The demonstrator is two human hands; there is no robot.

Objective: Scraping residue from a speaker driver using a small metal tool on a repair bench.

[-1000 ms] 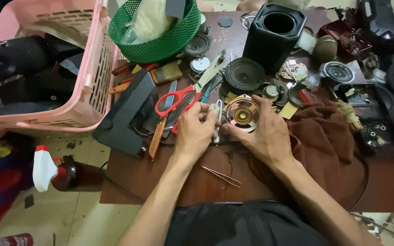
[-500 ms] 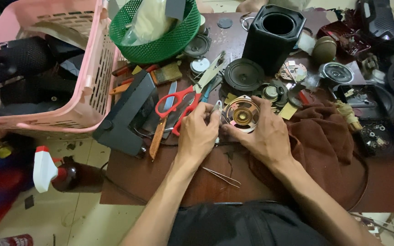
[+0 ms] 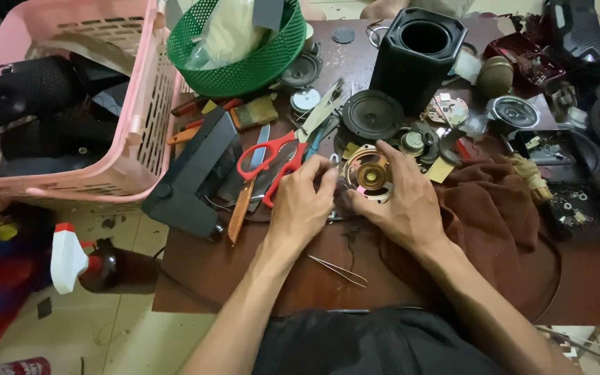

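A small round speaker driver [image 3: 368, 173] with a gold centre and metal frame lies on the brown table, between both hands. My right hand [image 3: 401, 201] curls around its right side and grips the frame. My left hand [image 3: 305, 205] rests at its left edge, fingers pinched against the rim; whether a small tool is in them is hidden. Red-handled scissors [image 3: 272, 163] lie just left of my left hand. Thin metal tweezers [image 3: 338, 271] lie on the table below the hands.
A black speaker box [image 3: 418, 59] and a black speaker cone [image 3: 371, 114] stand behind the hands. A green basket [image 3: 241, 66] and a pink laundry basket [image 3: 116, 132] sit at the left. A brown cloth [image 3: 501, 222] covers the right side, beside several loose speaker parts.
Both hands stay on the speaker driver with only slight finger shifts; the driver has barely moved.
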